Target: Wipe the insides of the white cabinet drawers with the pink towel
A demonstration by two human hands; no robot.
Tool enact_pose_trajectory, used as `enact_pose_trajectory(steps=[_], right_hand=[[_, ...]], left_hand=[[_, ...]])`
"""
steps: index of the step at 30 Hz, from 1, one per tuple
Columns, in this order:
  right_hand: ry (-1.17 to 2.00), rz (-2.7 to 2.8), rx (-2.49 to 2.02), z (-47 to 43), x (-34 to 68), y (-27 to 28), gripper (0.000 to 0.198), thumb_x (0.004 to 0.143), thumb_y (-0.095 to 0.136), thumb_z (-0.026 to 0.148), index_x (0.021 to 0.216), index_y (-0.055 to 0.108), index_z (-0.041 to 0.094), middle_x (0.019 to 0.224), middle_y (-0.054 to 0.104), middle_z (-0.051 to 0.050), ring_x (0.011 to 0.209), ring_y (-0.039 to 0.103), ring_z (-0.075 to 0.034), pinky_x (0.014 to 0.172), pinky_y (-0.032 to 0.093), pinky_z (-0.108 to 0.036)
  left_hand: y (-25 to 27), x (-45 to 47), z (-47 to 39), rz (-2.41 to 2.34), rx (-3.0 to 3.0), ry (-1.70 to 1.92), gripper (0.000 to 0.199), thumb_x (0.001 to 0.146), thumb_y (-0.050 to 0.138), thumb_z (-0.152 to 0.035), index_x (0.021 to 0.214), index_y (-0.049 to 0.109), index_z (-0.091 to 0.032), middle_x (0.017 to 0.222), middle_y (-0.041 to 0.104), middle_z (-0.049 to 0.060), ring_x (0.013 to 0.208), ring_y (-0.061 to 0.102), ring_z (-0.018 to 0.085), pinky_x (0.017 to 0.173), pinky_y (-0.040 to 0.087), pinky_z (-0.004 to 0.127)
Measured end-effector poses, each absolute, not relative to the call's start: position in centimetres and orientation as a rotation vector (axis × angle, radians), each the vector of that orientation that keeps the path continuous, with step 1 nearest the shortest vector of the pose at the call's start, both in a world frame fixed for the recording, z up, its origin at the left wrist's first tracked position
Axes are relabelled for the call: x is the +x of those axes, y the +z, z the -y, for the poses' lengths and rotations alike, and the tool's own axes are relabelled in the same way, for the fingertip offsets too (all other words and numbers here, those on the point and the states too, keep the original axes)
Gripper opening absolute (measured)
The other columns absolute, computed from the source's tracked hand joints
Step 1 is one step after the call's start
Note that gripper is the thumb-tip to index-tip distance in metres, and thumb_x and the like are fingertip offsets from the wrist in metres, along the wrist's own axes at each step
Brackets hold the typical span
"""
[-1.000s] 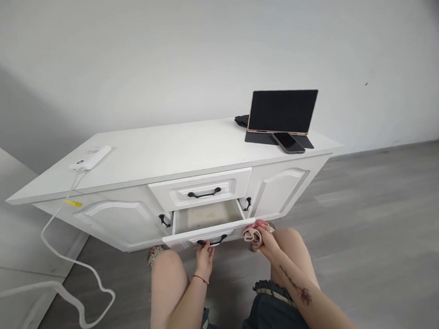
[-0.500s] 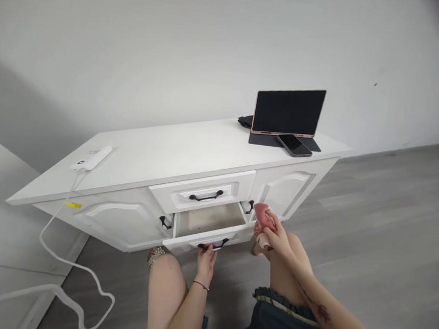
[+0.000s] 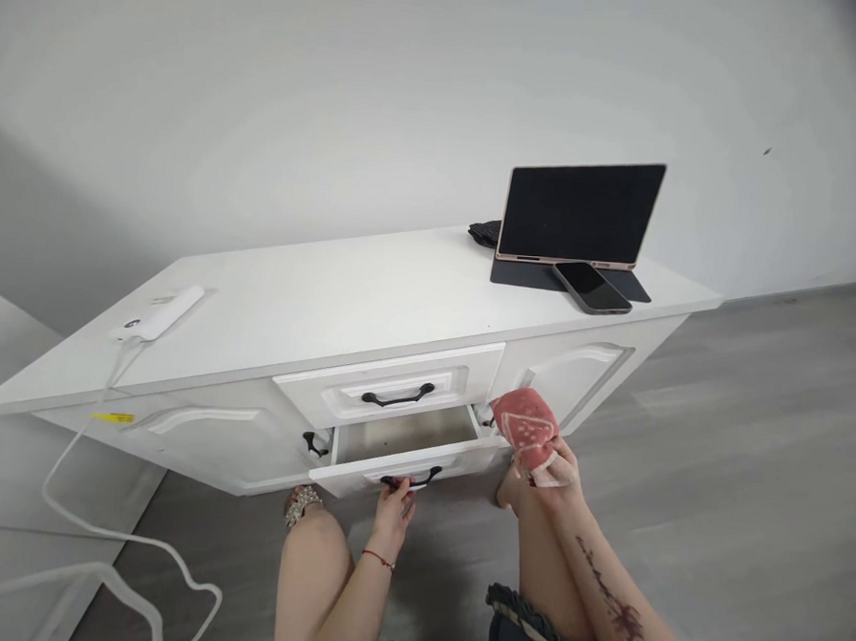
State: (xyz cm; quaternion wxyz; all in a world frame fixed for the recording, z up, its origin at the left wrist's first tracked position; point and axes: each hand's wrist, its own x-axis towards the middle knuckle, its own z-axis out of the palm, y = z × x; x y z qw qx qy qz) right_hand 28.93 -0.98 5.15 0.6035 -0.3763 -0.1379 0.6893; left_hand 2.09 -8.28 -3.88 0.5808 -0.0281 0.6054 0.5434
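My left hand (image 3: 393, 512) is closed on the black handle (image 3: 412, 479) of the lower drawer (image 3: 362, 478). That drawer is pulled partly out of the white cabinet (image 3: 314, 300), and its pale inside shows. Held up by my right hand (image 3: 560, 471), to the right of the drawer, is a folded pink cloth item (image 3: 527, 423) with white markings and a pale edge. What exactly this cloth item is I cannot make out. Directly over the pulled-out drawer, the upper drawer (image 3: 403, 381) sits closed.
A tablet (image 3: 581, 214) on a dark stand, a phone (image 3: 591, 288) and a black item (image 3: 484, 233) rest on the cabinet top's right side. At its left lies a white power strip (image 3: 161, 314), whose cord (image 3: 102, 525) hangs to the floor. My knees flank the drawer.
My right hand has turned, and the pink cloth item now shows more of its patterned face. My left hand stays on the handle. The view has shifted slightly closer.
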Motion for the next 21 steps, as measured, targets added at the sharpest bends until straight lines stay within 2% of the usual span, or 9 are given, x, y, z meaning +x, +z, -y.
enact_pose_trajectory(steps=[6, 12, 17, 21], right_hand=[[1.683, 0.217, -0.859, 0.8, 28.4, 4.8, 0.016, 0.053, 0.067, 0.021, 0.062, 0.054, 0.022, 0.056, 0.06, 0.002, 0.049, 0.056, -0.013, 0.048, 0.049, -0.027], [1.716, 0.203, -0.909, 0.3, 29.1, 3.6, 0.014, 0.053, 0.065, 0.023, 0.061, 0.054, 0.021, 0.052, 0.058, 0.002, 0.043, 0.053, -0.014, 0.041, 0.046, -0.027], [1.752, 0.218, -0.922, 0.1, 29.4, 2.9, 0.012, 0.055, 0.063, 0.025, 0.059, 0.053, 0.022, 0.05, 0.056, 0.0, 0.04, 0.051, -0.016, 0.034, 0.041, -0.028], [1.733, 0.292, -0.833, 0.1, 29.6, 2.7, 0.011, 0.057, 0.066, 0.023, 0.062, 0.055, 0.021, 0.053, 0.06, 0.001, 0.043, 0.055, -0.016, 0.039, 0.048, -0.029]], left_hand=[[-3.4, 1.5, 5.9, -1.484, -0.047, 1.207, 0.015, 0.074, 0.067, -0.019, 0.071, 0.053, -0.022, 0.083, 0.068, -0.001, 0.082, 0.062, 0.015, 0.088, 0.037, 0.038], [-3.2, 0.7, 3.8, -1.522, -0.028, 1.142, 0.015, 0.074, 0.065, -0.019, 0.07, 0.051, -0.023, 0.084, 0.068, -0.001, 0.083, 0.061, 0.016, 0.094, 0.034, 0.043], [-2.8, 0.3, 2.2, -1.512, -0.009, 1.13, 0.015, 0.074, 0.065, -0.019, 0.068, 0.052, -0.023, 0.086, 0.066, -0.003, 0.083, 0.06, 0.014, 0.093, 0.033, 0.04], [-2.5, 0.0, 0.9, -1.501, 0.001, 1.141, 0.018, 0.071, 0.069, -0.019, 0.069, 0.051, -0.022, 0.084, 0.066, -0.004, 0.081, 0.059, 0.014, 0.087, 0.033, 0.036]])
